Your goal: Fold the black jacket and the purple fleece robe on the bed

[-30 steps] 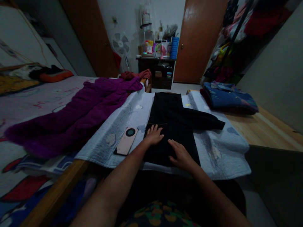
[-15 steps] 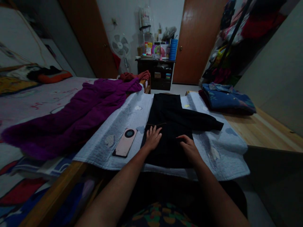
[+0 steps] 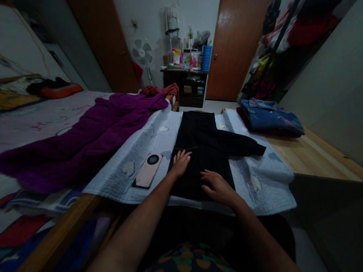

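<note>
A black long-sleeved garment (image 3: pixel 198 132) lies flat in front of me, one sleeve stretched out to the right. My left hand (image 3: pixel 181 163) rests on its left side with the fingers spread, near a thin light line across the fabric. Lower down and to the right, my right hand (image 3: pixel 217 186) lies over the black cloth, fingers extended and the thumb apart. Neither hand grips anything. Left of the garment, a pink phone (image 3: pixel 148 170) with a round dark camera ring lies on the pale quilted cloth (image 3: pixel 119 177).
On the left, a purple fleece garment (image 3: pixel 90 136) is spread over the bed. Folded blue clothes (image 3: pixel 272 117) are stacked on the wooden board (image 3: pixel 320 155) at right. A fan (image 3: pixel 143 53) and a dark cabinet (image 3: pixel 184 88) stand at the back.
My right hand has moved left and slightly toward me over the black garment, and its fingers have straightened. My left hand stays in nearly the same spot on the cloth.
</note>
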A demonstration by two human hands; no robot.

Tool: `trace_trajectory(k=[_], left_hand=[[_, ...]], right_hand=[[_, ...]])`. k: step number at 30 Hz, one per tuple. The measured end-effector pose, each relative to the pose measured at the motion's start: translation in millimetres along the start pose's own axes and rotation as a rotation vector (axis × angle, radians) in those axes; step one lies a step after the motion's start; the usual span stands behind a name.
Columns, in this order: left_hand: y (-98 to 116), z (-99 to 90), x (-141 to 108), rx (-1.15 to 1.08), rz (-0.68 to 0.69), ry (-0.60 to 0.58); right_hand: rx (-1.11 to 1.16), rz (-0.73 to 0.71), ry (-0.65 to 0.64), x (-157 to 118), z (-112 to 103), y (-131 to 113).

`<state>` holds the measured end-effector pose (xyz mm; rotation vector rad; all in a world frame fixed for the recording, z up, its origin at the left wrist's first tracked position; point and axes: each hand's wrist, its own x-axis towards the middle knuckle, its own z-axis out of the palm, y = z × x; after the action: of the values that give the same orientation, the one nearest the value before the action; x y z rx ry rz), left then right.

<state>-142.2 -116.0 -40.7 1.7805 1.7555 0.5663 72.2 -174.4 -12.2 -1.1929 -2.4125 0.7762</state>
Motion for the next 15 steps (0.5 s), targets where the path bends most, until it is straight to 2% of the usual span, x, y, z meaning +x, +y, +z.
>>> trace_trajectory(k=[3, 7, 11, 15], left_hand=[[-3, -9.0, 5, -0.087, -0.007, -0.044], [-8, -28.5, 1, -0.153, 0.108, -0.164], [-5, -40.3, -7, 0.017, 0.199, -0.333], [8, -29.0, -10, 0.230, 0.185, -0.332]], right_hand=[[-0.014, 0.051, -0.006, 10, -5, -2], [-0.099, 0.075, 0.055, 22, -1, 1], [-0.169, 0.090, 0.042, 23, 10, 5], [-0.217, 0.079, 0.083, 20, 20, 7]])
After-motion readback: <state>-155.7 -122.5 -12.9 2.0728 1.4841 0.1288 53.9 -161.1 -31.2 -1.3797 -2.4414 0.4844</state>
